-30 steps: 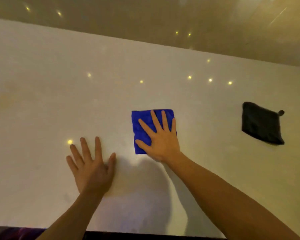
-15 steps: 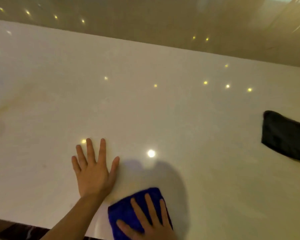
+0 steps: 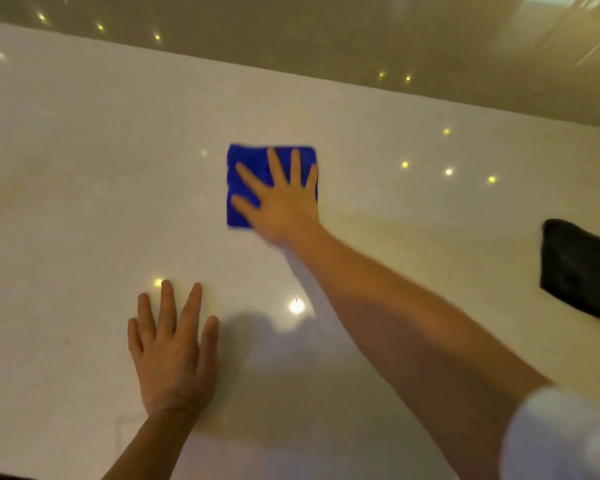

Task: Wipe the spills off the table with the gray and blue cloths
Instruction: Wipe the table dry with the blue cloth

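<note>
Blue cloth (image 3: 257, 168) lies mid-worktop, pinned under the right hand (image 3: 284, 202).

Glossy pale worktop (image 3: 84, 168) mirrors small ceiling lights, with shiny brown floor (image 3: 326, 36) beyond its far edge. Left hand (image 3: 172, 351) lies flat, fingers (image 3: 167, 306) spread, gripping nothing. Right fingers splay open over the folded, square, vivid cloth. Gray cloth (image 3: 579, 268), dark and crumpled, lies well apart at the right edge.

I count two cloths: one blue cloth (image 3: 257, 168) and one dark gray cloth (image 3: 579, 268). Two hands of mine, my left hand (image 3: 172, 355) and my right hand (image 3: 283, 202), and one table (image 3: 84, 168)
</note>
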`<state>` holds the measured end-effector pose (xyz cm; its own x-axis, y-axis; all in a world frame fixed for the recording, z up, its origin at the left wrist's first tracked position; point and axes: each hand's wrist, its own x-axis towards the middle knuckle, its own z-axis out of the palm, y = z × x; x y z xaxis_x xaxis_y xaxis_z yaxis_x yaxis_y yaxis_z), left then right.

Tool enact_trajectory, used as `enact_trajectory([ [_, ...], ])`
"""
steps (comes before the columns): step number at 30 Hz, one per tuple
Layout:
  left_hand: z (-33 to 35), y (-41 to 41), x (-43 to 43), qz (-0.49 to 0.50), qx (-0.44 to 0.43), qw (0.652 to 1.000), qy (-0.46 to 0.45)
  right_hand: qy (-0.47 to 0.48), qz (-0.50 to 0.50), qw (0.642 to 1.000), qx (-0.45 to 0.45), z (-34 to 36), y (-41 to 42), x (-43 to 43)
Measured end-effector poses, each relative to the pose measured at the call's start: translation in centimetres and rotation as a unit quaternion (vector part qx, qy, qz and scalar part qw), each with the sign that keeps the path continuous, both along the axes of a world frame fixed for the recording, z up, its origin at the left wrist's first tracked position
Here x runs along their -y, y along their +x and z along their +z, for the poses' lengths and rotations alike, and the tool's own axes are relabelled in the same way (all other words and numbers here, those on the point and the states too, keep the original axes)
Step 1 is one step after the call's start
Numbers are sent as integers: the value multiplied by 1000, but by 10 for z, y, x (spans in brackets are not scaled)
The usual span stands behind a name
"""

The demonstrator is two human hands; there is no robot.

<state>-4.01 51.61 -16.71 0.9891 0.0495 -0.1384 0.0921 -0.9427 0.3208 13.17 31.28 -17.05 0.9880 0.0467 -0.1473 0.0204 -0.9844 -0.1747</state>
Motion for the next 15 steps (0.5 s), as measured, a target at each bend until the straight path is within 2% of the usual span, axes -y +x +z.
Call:
enact_trajectory([
  [3, 4, 1, -3, 26, 1, 997, -66, 73, 71, 993, 59, -16, -173, -45],
  [5, 7, -2, -5, -12, -18, 999, -46, 68, 129, 989, 20, -17, -287, -73],
  [7, 7, -4, -8, -49, -44, 998, -15, 34, 198, 980, -18, -18, -334, -76],
  [9, 8, -3, -9, -55, -51, 997, 3, 45, 250, 967, -18, -21, -326, -57],
  [11, 8, -2, -8, -60, -56, 996, 17, 72, 234, 969, 19, -18, -287, -29],
  [13, 6, -1, -6, -63, -55, 996, 18, 57, 132, 989, 44, -16, -211, 16],
  [15, 5, -3, -8, -68, -45, 997, 12, 29, -9, 1000, 2, -10, -118, 62],
])
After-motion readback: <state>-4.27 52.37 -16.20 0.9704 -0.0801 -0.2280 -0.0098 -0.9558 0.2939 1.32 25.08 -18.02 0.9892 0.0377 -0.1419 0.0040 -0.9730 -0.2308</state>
